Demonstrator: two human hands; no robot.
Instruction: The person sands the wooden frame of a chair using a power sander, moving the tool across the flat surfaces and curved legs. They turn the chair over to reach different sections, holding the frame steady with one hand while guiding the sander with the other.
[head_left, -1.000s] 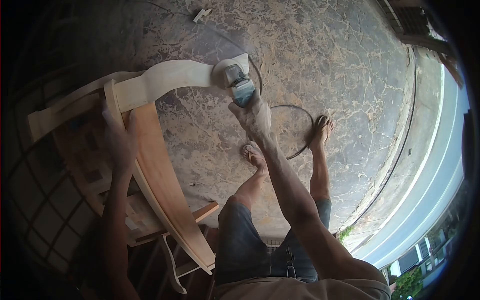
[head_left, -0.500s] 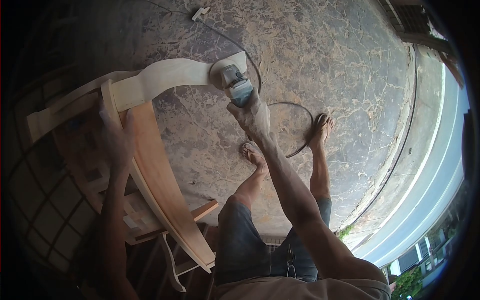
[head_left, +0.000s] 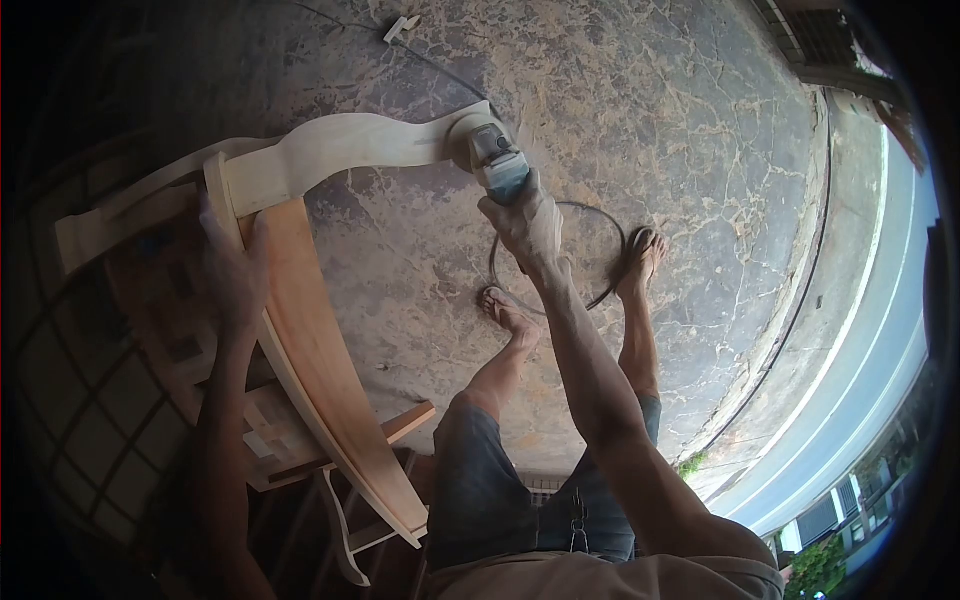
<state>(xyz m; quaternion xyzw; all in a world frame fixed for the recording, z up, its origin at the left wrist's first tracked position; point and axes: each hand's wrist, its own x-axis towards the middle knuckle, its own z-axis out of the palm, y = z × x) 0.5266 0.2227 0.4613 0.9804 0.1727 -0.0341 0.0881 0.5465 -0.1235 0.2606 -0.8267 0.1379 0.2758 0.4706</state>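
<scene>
My right hand (head_left: 530, 228) is closed round the body of an angle grinder (head_left: 503, 172) with a round disc at its head. The disc lies against the far end of a pale, curved wooden leg (head_left: 360, 138), and part of it is hidden by the tool. The leg belongs to an overturned piece of wooden furniture with a reddish-brown side board (head_left: 318, 310). My left hand (head_left: 236, 275) grips the furniture's frame near the leg's base, thumb on one side and fingers on the other. Shadow darkens those fingers.
A black cord (head_left: 440, 68) runs over the cracked concrete floor (head_left: 700, 130) and loops near my feet. A small white object (head_left: 401, 29) lies by the cord at the back. Dark grid bars show at left; a road (head_left: 860, 350) runs along the right.
My right hand and the grinder have slid to the right along the leg, closer to its end. The left hand stays on the frame.
</scene>
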